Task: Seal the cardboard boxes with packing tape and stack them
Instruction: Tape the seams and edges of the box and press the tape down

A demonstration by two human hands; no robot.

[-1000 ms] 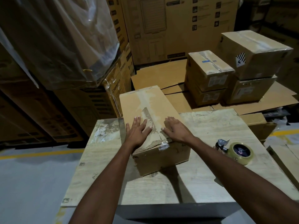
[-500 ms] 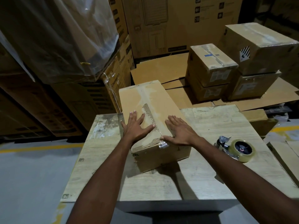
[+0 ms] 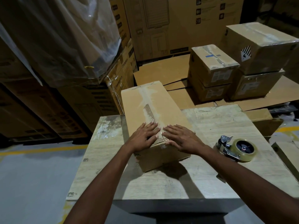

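A long cardboard box (image 3: 165, 109) lies on the wooden table (image 3: 218, 126), its far end jutting past the table's back edge. A strip of clear tape runs along its top seam. My left hand (image 3: 144, 138) and my right hand (image 3: 181, 139) press flat on the near end of the box top, fingers straight, on either side of the seam and almost touching. A tape dispenser (image 3: 237, 147) with a roll of clear tape lies on the table to the right of the box, apart from my hands.
Sealed boxes are stacked two high at the back right: a smaller stack (image 3: 210, 68) and a larger stack (image 3: 258, 49), on flattened cardboard (image 3: 161, 70). Tall printed cartons (image 3: 178, 21) and plastic-wrapped cartons (image 3: 56, 38) rise behind and to the left. A yellow floor line (image 3: 40, 149) runs left.
Both hands have slid toward each other at the near end of the box top, closing in on the seam. The box and the dispenser lie where they were.
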